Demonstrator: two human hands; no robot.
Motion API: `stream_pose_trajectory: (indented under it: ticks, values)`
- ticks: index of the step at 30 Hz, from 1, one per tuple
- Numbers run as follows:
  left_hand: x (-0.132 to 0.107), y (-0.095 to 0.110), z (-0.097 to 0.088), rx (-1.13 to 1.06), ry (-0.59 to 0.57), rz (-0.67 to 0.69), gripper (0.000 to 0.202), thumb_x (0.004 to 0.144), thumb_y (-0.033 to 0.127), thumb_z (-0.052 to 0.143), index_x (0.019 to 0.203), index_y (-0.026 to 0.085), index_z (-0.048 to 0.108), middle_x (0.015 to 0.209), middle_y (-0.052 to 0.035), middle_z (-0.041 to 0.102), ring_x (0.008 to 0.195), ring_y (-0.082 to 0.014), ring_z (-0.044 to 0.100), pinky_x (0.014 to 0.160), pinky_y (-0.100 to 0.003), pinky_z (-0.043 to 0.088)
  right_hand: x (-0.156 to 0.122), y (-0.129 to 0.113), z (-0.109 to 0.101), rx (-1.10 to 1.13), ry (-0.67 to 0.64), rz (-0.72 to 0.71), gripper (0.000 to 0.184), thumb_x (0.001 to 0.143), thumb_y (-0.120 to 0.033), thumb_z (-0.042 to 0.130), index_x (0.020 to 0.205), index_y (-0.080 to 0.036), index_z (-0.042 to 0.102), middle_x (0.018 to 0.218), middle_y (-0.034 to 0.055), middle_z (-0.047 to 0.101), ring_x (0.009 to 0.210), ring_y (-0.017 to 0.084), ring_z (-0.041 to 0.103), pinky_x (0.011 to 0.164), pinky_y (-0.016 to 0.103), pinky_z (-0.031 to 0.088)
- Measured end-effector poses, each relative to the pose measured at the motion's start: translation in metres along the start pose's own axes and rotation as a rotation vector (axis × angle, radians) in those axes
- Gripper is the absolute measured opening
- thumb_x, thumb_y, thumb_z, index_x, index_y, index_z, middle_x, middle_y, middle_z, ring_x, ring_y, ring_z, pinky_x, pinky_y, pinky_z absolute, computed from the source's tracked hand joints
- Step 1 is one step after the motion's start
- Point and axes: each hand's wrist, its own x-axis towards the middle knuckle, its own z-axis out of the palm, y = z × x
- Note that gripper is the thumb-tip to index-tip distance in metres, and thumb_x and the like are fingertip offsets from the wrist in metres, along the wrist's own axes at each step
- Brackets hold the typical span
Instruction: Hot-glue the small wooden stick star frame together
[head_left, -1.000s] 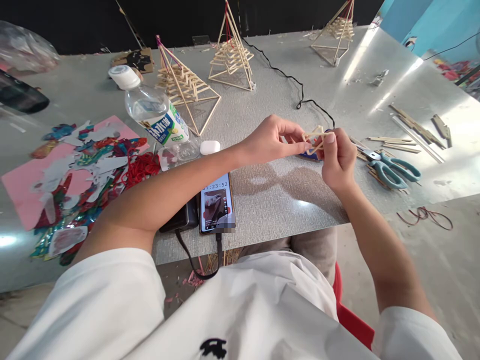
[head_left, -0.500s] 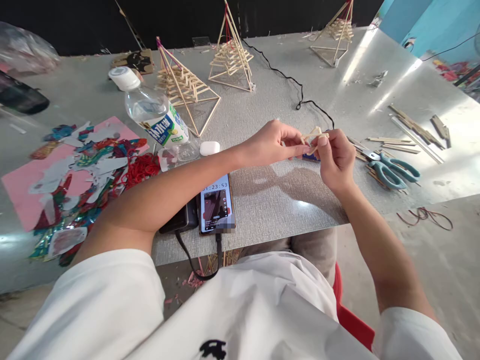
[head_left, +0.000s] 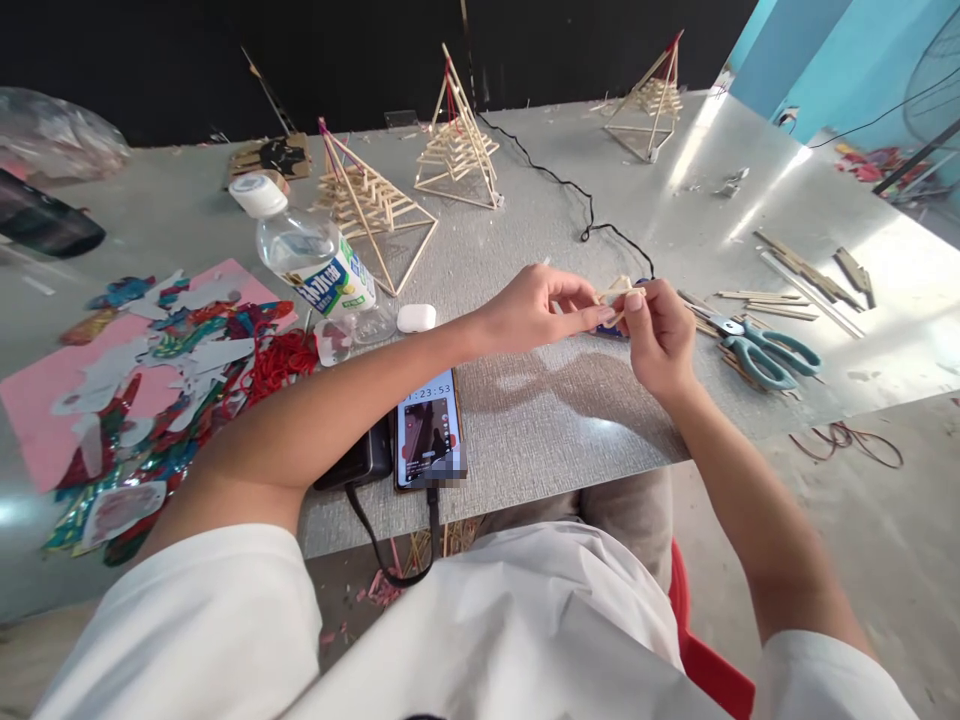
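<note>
Several short wooden sticks, joined into a small frame (head_left: 619,293), are held between my two hands above the table. My left hand (head_left: 536,308) pinches the frame's left side with thumb and fingers. At its right side, my right hand (head_left: 660,335) grips it between thumb and curled fingers. The fingers hide part of how the sticks meet. Just behind the hands lies a blue object (head_left: 643,284), mostly covered. Scissors with teal handles (head_left: 772,358) rest to the right of my right hand, on top of some thin sticks.
Stick pyramids (head_left: 375,208) stand at the back. A water bottle (head_left: 322,265), a white earbud case (head_left: 416,318) and a phone (head_left: 429,440) are on the left, beside red cord (head_left: 281,362) and colourful packets (head_left: 180,320). Loose sticks (head_left: 810,268) lie at right; a black cable (head_left: 555,178) crosses behind.
The small stick frame has tilted flatter between my hands, which keep hold of it. The whole view has shifted slightly, so the table items appear lower.
</note>
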Motion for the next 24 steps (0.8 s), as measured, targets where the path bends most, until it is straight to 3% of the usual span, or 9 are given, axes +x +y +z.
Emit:
stream_pose_trajectory:
  ticks: [3,10,12,16,20,24]
  values:
    - [0.000,0.001,0.000,-0.036,0.077,-0.017,0.053,0.096,0.069,0.093,0.097,0.016,0.089,0.089,-0.0065,0.084,0.072,-0.0106,0.066,0.066,-0.024,0.050,0.000,-0.001,0.000,0.008,-0.012,-0.005,0.051,0.119,-0.073,0.062,0.096,-0.028,0.065,0.072,-0.0054,0.063,0.058,0.011,0.051,0.057,0.029,0.040]
    - [0.008,-0.006,-0.010,-0.102,0.273,-0.081,0.036,0.102,0.053,0.085,0.102,0.017,0.088,0.092,-0.0065,0.083,0.065,-0.0078,0.061,0.057,-0.021,0.048,-0.002,0.006,0.002,0.047,0.047,0.029,0.039,0.120,-0.068,0.062,0.123,-0.030,0.067,0.082,-0.0043,0.061,0.064,0.013,0.053,0.058,0.031,0.043]
    - [0.009,-0.006,-0.012,-0.114,0.248,-0.102,0.035,0.101,0.051,0.085,0.101,0.017,0.089,0.084,-0.0044,0.079,0.061,-0.0072,0.058,0.056,-0.021,0.048,-0.003,0.009,0.002,0.025,0.047,0.022,0.039,0.118,-0.066,0.069,0.136,-0.031,0.065,0.090,-0.0023,0.065,0.069,0.015,0.058,0.057,0.031,0.044]
    - [0.006,-0.001,-0.009,-0.079,0.131,-0.133,0.038,0.096,0.055,0.086,0.099,0.017,0.091,0.076,-0.0013,0.073,0.059,-0.0075,0.053,0.054,-0.021,0.045,-0.002,0.013,0.002,-0.024,-0.049,-0.024,0.072,0.107,-0.068,0.084,0.163,-0.033,0.056,0.121,0.0066,0.075,0.086,0.019,0.069,0.057,0.032,0.051]
    - [0.003,0.002,-0.004,-0.056,0.088,-0.155,0.039,0.093,0.057,0.087,0.094,0.018,0.090,0.070,0.0008,0.068,0.058,-0.0076,0.050,0.053,-0.021,0.042,-0.002,0.013,0.002,-0.076,-0.133,-0.136,0.063,0.106,-0.064,0.088,0.154,-0.029,0.070,0.121,0.0089,0.077,0.088,0.019,0.068,0.067,0.035,0.059]
    - [0.003,0.005,-0.004,-0.054,0.087,-0.208,0.040,0.091,0.059,0.088,0.086,0.019,0.085,0.063,0.0033,0.057,0.059,-0.0084,0.050,0.054,-0.021,0.042,-0.001,0.011,0.000,-0.112,-0.174,-0.151,0.058,0.107,-0.063,0.086,0.151,-0.027,0.073,0.120,0.0097,0.079,0.085,0.019,0.068,0.074,0.038,0.062]
